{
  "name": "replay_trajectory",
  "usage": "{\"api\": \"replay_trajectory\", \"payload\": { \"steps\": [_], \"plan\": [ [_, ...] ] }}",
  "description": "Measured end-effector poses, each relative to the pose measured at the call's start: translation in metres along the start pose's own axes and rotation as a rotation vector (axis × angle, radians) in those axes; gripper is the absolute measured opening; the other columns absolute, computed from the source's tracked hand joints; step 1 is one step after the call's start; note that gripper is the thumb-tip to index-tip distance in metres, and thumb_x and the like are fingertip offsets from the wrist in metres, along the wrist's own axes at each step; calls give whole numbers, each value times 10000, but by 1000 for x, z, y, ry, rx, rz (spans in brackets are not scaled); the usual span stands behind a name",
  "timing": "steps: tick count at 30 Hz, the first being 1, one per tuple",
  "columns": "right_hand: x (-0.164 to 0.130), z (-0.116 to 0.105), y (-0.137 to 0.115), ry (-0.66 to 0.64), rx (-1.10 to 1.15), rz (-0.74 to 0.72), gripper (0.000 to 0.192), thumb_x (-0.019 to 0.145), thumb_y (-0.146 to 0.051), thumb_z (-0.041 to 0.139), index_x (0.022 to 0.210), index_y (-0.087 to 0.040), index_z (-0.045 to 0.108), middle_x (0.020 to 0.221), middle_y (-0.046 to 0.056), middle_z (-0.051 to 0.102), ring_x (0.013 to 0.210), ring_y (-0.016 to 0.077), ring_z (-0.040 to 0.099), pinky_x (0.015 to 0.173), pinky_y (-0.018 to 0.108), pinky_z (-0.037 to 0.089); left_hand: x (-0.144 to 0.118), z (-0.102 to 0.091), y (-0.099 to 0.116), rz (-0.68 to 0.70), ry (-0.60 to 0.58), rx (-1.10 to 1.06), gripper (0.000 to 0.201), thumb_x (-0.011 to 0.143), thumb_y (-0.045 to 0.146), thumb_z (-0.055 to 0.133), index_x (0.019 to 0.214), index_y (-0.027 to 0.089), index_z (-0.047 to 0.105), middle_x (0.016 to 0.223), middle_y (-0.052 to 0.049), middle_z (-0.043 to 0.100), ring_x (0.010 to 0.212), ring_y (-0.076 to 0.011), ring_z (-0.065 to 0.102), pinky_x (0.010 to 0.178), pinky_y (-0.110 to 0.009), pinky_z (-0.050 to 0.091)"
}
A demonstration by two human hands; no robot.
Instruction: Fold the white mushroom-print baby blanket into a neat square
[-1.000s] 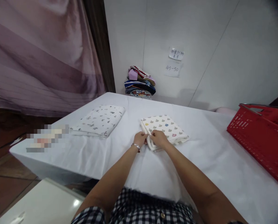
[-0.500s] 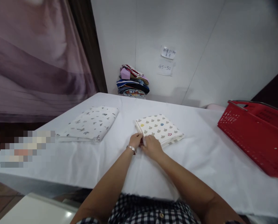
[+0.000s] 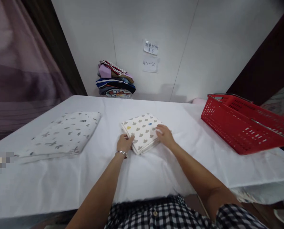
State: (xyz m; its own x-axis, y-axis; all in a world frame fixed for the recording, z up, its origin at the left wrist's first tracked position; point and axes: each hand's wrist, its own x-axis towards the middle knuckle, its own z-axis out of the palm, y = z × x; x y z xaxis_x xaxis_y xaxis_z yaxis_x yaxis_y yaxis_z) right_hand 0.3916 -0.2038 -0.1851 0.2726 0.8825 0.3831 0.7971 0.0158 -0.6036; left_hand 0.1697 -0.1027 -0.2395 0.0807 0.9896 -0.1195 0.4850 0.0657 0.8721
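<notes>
The hands, bunched together at the near corner of the folded cloth (image 3: pixel 143 132) a moment ago, are now spread apart — the left hand (image 3: pixel 124 143) is laid flat at its near-left edge, the right hand (image 3: pixel 164 135) on its right side. The cloth is pressed on mid-table (image 3: pixel 156 178); nothing is gripped — smoothing, seemingly.

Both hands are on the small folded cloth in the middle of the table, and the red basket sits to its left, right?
Not quite. The left hand and right hand do rest on the folded cloth mid-table, but the red basket sits to its right, near the table's right edge. The head view shows this; to the cloth's left lies a larger folded cloth.
</notes>
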Motion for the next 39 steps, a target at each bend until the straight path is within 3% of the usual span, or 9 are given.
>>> {"api": "replay_trajectory", "payload": {
  "steps": [2,5,11,17,21,25,28,31,39],
  "plan": [
    [17,-19,28,-22,9,312,347,788,-230,531,1126,-171,586,1300,83,490,1209,205,421,1027,361,313,-2,-1,3,-22,18,-12,566,659,484,652,1101,163,499,974,-105,664,734,-191,642,590,-264,489],
    [30,-33,57,-102,50,523,479,776,-316,575,1201,-99,533,1171,151,570,1055,241,549,911,376,417,-6,-1,11,-77,-8,-36,610,662,462,661,1159,160,477,1022,-125,657,741,-204,647,542,-259,491],
    [26,-34,64,-235,194,627,579,736,-366,621,1261,-160,489,1149,122,592,853,174,619,662,252,501,-5,-7,19,-116,11,-7,649,689,438,643,1235,158,431,1045,-130,648,729,-210,645,539,-275,492],
    [-27,-51,55,-464,384,621,809,731,-382,625,1425,-221,241,906,73,665,574,142,587,503,264,482,-8,-26,10,93,-21,194,605,752,377,587,1294,191,395,1053,-72,650,887,-198,626,799,-300,470],
    [-66,-58,54,-456,389,498,794,797,-420,551,1452,-262,131,843,23,650,568,142,587,497,264,488,-20,-33,11,425,-9,322,567,783,267,498,1335,261,370,1331,-41,466,1035,-193,567,870,-323,474],
    [-82,-65,63,-362,144,188,489,879,-386,419,1359,-292,391,953,24,647,847,185,619,754,351,518,-28,-40,6,807,-122,464,460,782,133,395,1201,242,548,1272,-45,528,1212,-211,436,1046,-400,362],
    [-86,-72,77,-317,-43,-114,434,873,-252,413,1301,-294,472,1266,60,527,1138,208,507,916,388,455,-32,-49,-6,881,-253,521,469,767,110,393,1176,246,577,1229,-50,575,1200,-214,459,1059,-456,345],
    [-84,-74,88,-329,-141,-361,521,824,-160,461,1325,-301,440,1432,62,350,1280,226,371,983,425,407,-35,-56,-18,918,-303,539,568,750,92,387,1287,253,482,1337,-38,490,1277,-210,387,1077,-468,322],
    [-50,-58,83,-401,-115,-520,430,842,-376,530,1253,-251,518,1431,82,356,1340,240,274,1046,428,321,-34,-63,-21,998,-346,603,596,765,112,421,1345,248,401,1402,-50,408,1320,-217,326,1076,-447,305]
  ]
}}
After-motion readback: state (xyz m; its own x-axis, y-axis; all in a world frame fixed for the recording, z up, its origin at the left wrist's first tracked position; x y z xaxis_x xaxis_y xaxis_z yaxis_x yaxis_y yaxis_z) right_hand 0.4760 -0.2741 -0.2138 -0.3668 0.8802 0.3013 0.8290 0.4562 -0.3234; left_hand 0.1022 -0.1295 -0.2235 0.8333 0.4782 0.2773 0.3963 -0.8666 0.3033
